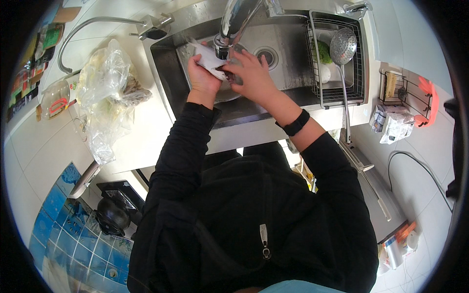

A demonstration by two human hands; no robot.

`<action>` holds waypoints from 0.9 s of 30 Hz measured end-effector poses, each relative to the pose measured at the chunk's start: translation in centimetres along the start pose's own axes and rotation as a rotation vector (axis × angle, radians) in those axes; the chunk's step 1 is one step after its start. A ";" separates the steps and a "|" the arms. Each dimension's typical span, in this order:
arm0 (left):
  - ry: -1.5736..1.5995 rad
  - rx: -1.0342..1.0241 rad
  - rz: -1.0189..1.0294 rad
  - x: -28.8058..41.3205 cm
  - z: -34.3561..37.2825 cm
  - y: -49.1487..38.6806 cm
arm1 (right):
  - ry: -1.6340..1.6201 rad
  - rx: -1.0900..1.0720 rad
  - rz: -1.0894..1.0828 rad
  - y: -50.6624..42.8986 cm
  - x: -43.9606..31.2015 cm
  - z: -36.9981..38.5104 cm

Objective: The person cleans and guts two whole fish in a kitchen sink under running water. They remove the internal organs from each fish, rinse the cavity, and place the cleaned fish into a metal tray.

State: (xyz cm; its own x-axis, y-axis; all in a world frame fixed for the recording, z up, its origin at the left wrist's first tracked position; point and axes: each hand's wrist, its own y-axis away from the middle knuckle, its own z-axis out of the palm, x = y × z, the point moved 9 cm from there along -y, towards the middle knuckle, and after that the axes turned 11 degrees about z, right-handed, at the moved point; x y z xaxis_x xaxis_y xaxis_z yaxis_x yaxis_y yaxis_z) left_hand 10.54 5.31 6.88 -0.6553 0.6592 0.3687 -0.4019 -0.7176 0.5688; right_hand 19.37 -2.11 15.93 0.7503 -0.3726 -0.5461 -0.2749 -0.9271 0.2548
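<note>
A silvery-white fish (209,58) lies in my left hand (205,78), its tail pointing to the upper left. The thumb and fingers of that hand hold its body under the chrome faucet (222,47). My right hand (256,78) is at the fish's lower right end, thumb and forefinger around a dark red opening; its other fingers are spread. What those fingertips touch inside is partly hidden. Below both hands is the stainless steel sink (289,78). A round vessel, mostly covered by the hands and fish, stands in the basin beneath them.
A wire basket (316,96) at the sink's right holds a container with a green vegetable (323,52) and a white round item (324,74). A slotted skimmer (343,41) lies across it, handle past the counter edge. Plastic bags (110,78) and a curved tap (99,20) are left.
</note>
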 end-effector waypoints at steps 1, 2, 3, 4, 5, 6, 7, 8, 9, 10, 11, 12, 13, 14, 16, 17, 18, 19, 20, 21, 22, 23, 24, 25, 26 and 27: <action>0.010 0.002 -0.005 -0.1 -0.1 -0.1 | 0.046 -0.023 -0.007 0.0 0.0 0.3; 0.020 0.009 -0.011 -0.2 -0.3 -0.1 | 0.053 -0.001 -0.018 0.0 -0.1 0.1; 0.013 0.041 -0.013 -0.2 -0.6 -0.2 | 0.079 -0.009 -0.010 -0.1 0.0 0.2; 0.021 0.030 0.004 -0.1 -0.6 -0.2 | 0.100 0.004 -0.017 -0.2 -0.1 0.1; 0.013 0.044 0.024 0.0 -0.7 -0.2 | 0.064 -0.025 0.013 -0.3 0.2 0.3; 0.008 0.041 0.043 0.1 -0.7 -0.3 | 0.023 -0.033 0.029 -0.3 0.3 0.3; -0.002 0.055 0.031 0.1 -0.8 -0.2 | -0.017 -0.042 0.044 -0.3 0.5 0.3; -0.010 0.053 0.017 0.1 -0.9 -0.2 | -0.023 -0.033 0.013 -0.2 0.2 0.2; -0.018 0.051 0.003 0.0 -0.9 -0.2 | -0.029 -0.024 -0.016 -0.1 0.0 0.2; -0.004 0.039 -0.006 -0.1 -0.8 -0.1 | -0.027 -0.020 -0.044 -0.1 -0.1 0.2; 0.010 0.026 -0.013 -0.2 -0.7 -0.1 | -0.008 -0.005 -0.052 -0.1 -0.2 0.2; 0.023 0.013 -0.021 -0.2 -0.7 -0.1 | 0.018 0.005 -0.058 -0.1 -0.2 0.2; 0.038 0.022 -0.029 -0.4 -0.8 0.0 | 0.050 -0.001 -0.061 -0.1 -0.2 0.4; 0.052 0.030 -0.038 -0.5 -0.8 0.0 | 0.015 0.004 -0.066 -0.1 -0.2 0.3; 0.065 0.007 -0.036 -0.7 -0.5 0.0 | -0.024 -0.014 -0.048 -0.1 -0.1 0.3; 0.065 -0.022 -0.024 -0.7 -0.2 -0.1 | -0.031 0.008 -0.064 0.0 -0.3 0.0; 0.056 -0.015 -0.011 -0.7 -0.1 -0.1 | -0.019 0.032 -0.065 0.1 -0.4 -0.2; 0.062 -0.023 -0.003 -0.7 0.0 -0.1 | 0.000 0.043 -0.065 0.1 -0.4 -0.4; 0.059 0.004 0.006 -0.7 -0.1 -0.1 | 0.000 0.028 -0.040 0.1 -0.1 -0.4; 0.055 0.031 0.015 -0.6 -0.3 -0.2 | 0.008 0.002 -0.012 -0.1 0.2 -0.3; 0.054 0.019 0.008 -0.6 -0.1 -0.1 | 0.010 0.006 -0.013 -0.1 0.4 -0.4; 0.052 0.009 0.001 -0.5 0.0 -0.1 | -0.117 -0.032 0.017 -0.3 0.9 -0.4; 0.051 -0.001 -0.006 -0.5 0.1 -0.1 | -0.250 -0.041 0.019 -0.7 1.2 -0.6; 0.074 0.028 -0.009 -0.5 -0.1 -0.1 | -0.351 -0.079 0.073 -1.0 1.9 -0.4; 0.098 0.057 -0.011 -0.5 -0.2 -0.2 | -0.509 -0.062 0.104 -1.3 2.3 -0.5; 0.120 0.086 -0.015 -0.6 -0.4 -0.2 | -0.636 -0.073 0.190 -1.6 3.0 -0.1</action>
State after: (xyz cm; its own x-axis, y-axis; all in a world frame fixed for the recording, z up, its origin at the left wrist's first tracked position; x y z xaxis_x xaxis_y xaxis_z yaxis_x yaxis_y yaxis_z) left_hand 10.74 4.95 6.28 -0.7235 0.6345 0.2719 -0.3595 -0.6826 0.6363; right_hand 22.13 -1.75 13.94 0.1858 -0.5015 -0.8449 -0.3089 -0.8461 0.4343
